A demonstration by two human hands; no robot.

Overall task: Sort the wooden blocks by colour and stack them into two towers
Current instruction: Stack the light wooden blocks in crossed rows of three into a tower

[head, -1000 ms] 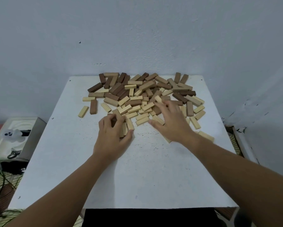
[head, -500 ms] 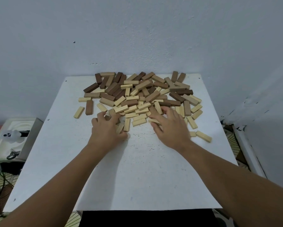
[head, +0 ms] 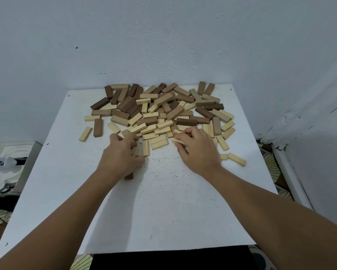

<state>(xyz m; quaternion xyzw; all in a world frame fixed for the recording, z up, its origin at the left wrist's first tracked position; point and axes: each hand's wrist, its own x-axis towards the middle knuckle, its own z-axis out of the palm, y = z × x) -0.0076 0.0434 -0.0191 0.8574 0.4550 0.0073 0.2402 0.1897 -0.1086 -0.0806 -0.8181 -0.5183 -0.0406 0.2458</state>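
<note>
No readable text, label, brand, number or sign anywhere in view.

Head view, looking forward and down, table close

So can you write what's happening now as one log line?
left hand: grips dark block | right hand: pinches light block | pile: unsorted | towers: none

Brown and pale blocks, white table
</note>
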